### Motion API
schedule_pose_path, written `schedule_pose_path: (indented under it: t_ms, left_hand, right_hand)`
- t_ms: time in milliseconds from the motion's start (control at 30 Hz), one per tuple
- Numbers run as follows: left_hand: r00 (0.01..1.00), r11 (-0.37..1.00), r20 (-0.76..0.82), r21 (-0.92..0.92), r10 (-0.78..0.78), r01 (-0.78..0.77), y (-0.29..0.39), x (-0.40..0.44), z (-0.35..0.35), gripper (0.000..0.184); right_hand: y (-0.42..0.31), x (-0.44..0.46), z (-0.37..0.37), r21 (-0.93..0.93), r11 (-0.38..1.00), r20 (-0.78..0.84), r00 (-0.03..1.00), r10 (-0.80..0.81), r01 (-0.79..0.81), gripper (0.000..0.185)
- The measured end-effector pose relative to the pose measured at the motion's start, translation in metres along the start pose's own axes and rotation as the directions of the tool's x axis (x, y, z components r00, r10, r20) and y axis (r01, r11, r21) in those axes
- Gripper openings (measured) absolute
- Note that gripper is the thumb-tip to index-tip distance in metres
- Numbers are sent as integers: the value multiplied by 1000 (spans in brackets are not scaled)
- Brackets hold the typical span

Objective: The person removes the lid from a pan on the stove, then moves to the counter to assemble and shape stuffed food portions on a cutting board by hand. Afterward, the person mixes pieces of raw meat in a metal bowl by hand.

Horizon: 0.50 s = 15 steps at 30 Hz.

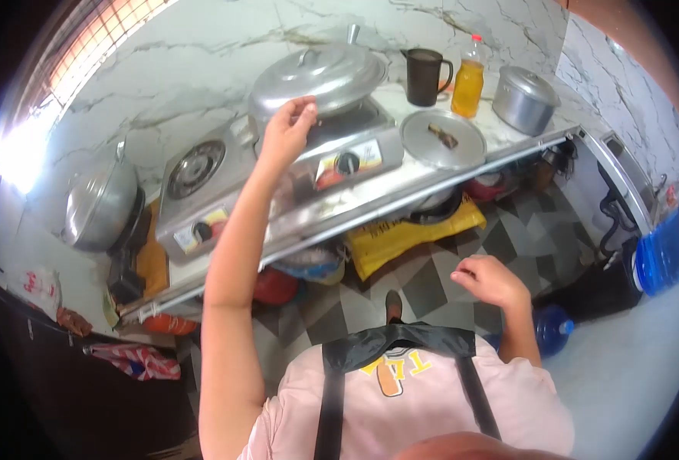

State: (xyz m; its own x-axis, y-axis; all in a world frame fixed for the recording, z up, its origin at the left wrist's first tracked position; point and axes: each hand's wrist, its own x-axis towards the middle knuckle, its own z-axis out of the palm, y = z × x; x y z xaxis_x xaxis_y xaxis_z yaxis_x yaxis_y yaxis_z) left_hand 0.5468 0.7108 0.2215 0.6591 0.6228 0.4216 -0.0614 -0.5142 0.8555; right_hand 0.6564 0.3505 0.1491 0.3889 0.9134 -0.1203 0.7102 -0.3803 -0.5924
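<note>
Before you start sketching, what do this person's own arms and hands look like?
The left hand and right hand are ungloved, and no watch shows on either wrist. Short pale-pink sleeves leave the forearms bare; black straps run over the shirt.

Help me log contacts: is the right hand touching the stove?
Apart: the head view shows bare floor between the right hand and stove.

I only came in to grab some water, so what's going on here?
Someone's left hand is raised at the front of a large, domed, silver metal lid above the right side of a silver metal stove; whether it touches the lid isn't clear. The right hand is held apart, loosely curled, with nothing visible in it.
</note>
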Motion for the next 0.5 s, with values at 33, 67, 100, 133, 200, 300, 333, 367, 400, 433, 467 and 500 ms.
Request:
schedule_pose_path:
  t_ms: [33,67,100,133,200,300,333,367,400,433,467,500]
  left_hand:
    - [996,981,-54,185,66,-55,-2,33,1,33]
    - [975,937,-95,309,203,-165,-9,66,2,33]
    - [934,839,-120,489,336,-239,-26,105,-2,36]
    - [883,706,-114,650,455,-280,-42,137,-8,38]
    - [906,605,-106,775,410,-183,-57,179,-18,39]
    - [979,481,-91,877,184,-9,-70,212,-23,40]
    - [997,464,-76,883,-2,68,-66,220,-24,40]
    - [997,457,-77,886,-14,75,-64,223,-24,40]
    - [994,495,-49,864,-93,89,-60,223,-25,39]
    - [985,531,-17,840,-169,106,-60,223,-24,39]
    - [983,525,-18,843,-182,113,-63,223,-23,39]
    - [988,552,-22,828,-150,102,-66,224,-23,38]
  right_hand:
    - [10,22,-4,-34,999,-1,1000,-30,30,28]
    - [16,43,-12,-33,999,-15,999,-41,40,28]
    - [22,63,-20,-59,998,-30,999,-14,12,27]
    - [29,80,-26,-80,997,-36,999,21,-24,27]
    - [47,110,-40,-71,997,-52,999,-8,4,27]
    - [64,151,-62,-85,996,-59,998,-14,9,27]
    - [70,163,-65,-77,997,-49,999,-15,11,27]
    - [75,173,-66,-71,997,-55,999,-4,0,28]
    - [79,181,-67,-64,998,-57,998,8,-12,30]
    - [80,188,-69,-72,997,-37,999,2,-5,30]
    - [83,194,-68,-65,998,-25,1000,3,-4,30]
    - [87,201,-67,-47,999,5,1000,-11,11,30]
